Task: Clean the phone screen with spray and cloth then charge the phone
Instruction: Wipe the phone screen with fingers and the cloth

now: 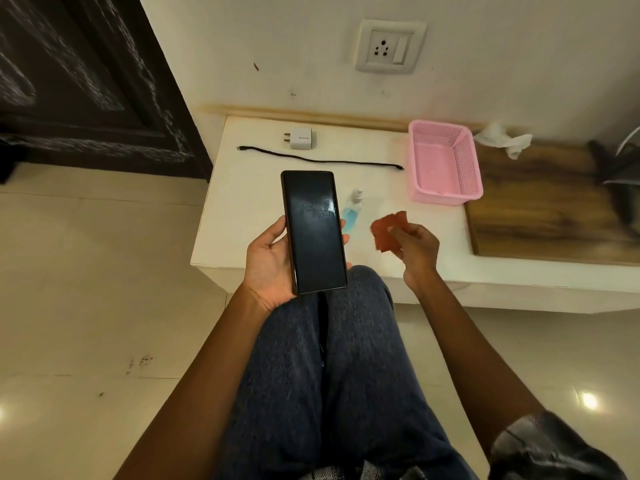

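At centre frame, the left hand (273,261) holds the phone (314,232) upright in its palm, screen facing the camera. The thumb lies along the phone's left edge; fingertips (343,224) show past the right edge. The screen is dark, with a patch of fine droplets in its upper right part. The phone's lower end rests at the heel of the palm, above the person's knee (349,327).

Right of centre, the right hand (417,249) pinches the cloth (388,231), a small red-brown piece, between thumb and fingers. The cloth stands clear of the phone, to its right, with a gap between them.

Between phone and cloth, the spray (353,211) lies on the table (249,202): a small bottle with blue liquid, its nozzle pointing toward the top of the frame. It sits just beside the phone's right edge; neither hand touches it.

In the upper middle of the frame, the cable (320,160) lies stretched across the table, both ends free. The adapter (300,138) lies just above its left end, apart from it. A pink basket (443,162) stands at the cable's right end. The socket (389,46) is on the wall above, with nothing plugged in.
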